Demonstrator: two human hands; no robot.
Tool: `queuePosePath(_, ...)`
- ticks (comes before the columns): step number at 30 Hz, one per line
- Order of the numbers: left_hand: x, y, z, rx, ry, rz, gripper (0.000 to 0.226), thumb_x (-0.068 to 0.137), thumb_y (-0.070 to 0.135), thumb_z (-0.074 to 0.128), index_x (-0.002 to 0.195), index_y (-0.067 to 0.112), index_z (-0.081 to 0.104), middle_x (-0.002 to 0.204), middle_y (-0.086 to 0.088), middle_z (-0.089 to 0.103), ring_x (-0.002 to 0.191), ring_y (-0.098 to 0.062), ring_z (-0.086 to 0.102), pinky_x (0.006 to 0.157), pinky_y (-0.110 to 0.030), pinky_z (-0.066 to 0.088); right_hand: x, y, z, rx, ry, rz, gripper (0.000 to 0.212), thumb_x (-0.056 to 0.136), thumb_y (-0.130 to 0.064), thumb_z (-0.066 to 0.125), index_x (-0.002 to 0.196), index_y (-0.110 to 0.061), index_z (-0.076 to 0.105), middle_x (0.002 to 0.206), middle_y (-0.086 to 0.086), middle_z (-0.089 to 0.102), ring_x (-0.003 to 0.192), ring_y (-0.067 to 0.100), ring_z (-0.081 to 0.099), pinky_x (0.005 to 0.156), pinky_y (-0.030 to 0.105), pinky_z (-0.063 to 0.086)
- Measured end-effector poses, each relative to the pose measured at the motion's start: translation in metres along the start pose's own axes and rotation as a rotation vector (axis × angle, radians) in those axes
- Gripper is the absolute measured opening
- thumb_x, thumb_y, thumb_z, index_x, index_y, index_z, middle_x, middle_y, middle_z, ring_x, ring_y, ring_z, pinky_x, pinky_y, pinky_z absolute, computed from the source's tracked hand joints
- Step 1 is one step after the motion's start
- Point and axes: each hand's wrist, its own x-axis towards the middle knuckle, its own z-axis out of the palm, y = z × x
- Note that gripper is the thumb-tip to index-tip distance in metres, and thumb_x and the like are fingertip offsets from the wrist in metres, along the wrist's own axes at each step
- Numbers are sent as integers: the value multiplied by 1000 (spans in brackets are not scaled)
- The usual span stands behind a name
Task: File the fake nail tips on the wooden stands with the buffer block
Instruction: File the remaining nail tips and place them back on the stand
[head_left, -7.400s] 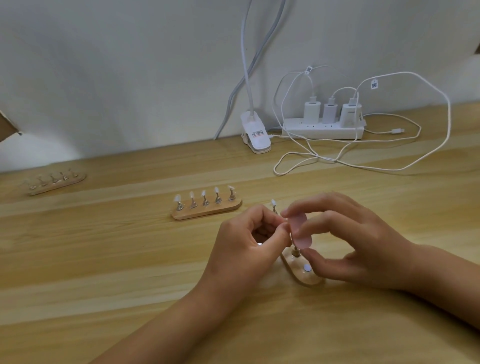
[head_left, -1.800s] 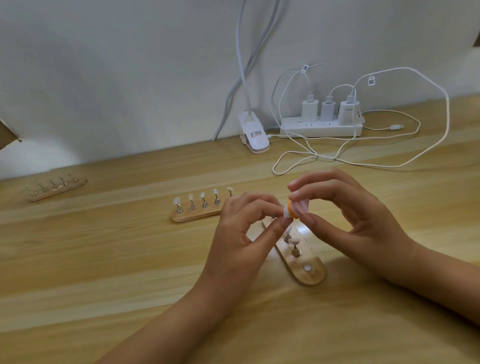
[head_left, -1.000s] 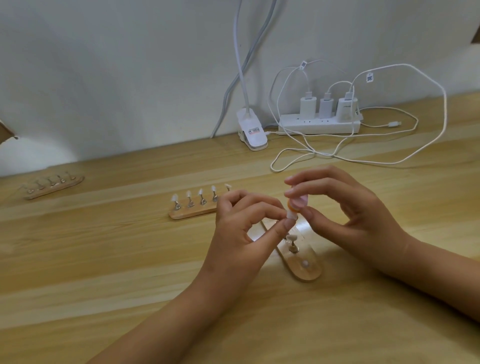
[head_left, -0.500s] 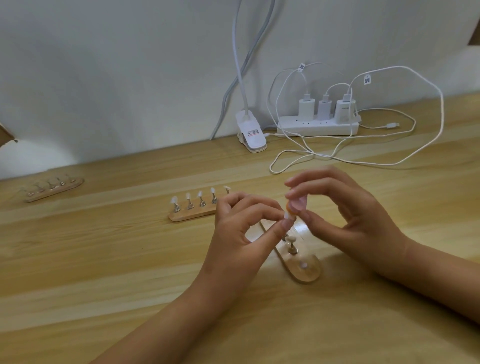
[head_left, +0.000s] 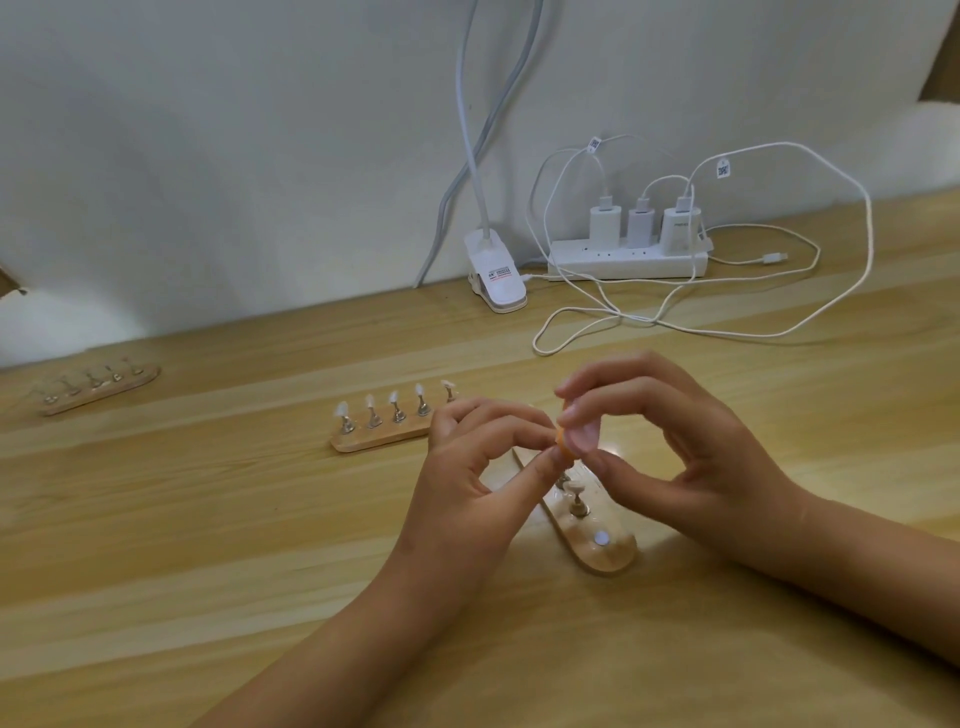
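My right hand (head_left: 691, 457) fingers pinch the buffer block (head_left: 579, 436) mid-frame; my left hand (head_left: 467, 483) fingers pinch a small piece (head_left: 560, 453), mostly hidden, against it, above a wooden stand (head_left: 608, 551).

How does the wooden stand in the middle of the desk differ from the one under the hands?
The middle stand lies crosswise; the near stand runs front to back. The middle stand carries five tips; the near stand's closest spot is bare, showing a white disc. Both are light wood with rounded ends.
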Motion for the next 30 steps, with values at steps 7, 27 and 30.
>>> queuePosePath(7, -1, -1, -1, -23, -23, -19, 15, 83, 41, 67, 81, 28, 74, 96, 19, 68, 117, -10, 48, 96, -9, 29, -1, 0, -1, 0, -6, 1, 19, 89, -16, 66, 107, -10, 65, 116, 3, 59, 113, 23, 60, 96, 35, 46)
queuePosePath(27, -2, 6, -1, -31, -78, -19, 16, 80, 44, 70, 84, 31, 77, 99, 19, 67, 120, -10, 44, 96, -6, 26, 3, 14, -3, 74, 124, 209, 15, 91, -20, 68, 105, -14, 66, 110, 4, 63, 107, 25, 62, 96, 40, 50)
queuePosePath(30, -4, 7, 3, 100, -169, 66, 15, 81, 49, 71, 83, 35, 77, 114, 22, 59, 127, -11, 33, 102, -9, 19, 5, 17, -11, 231, 179, 381, 15, 87, -26, 68, 102, -27, 67, 108, 5, 65, 108, 17, 64, 96, 28, 49)
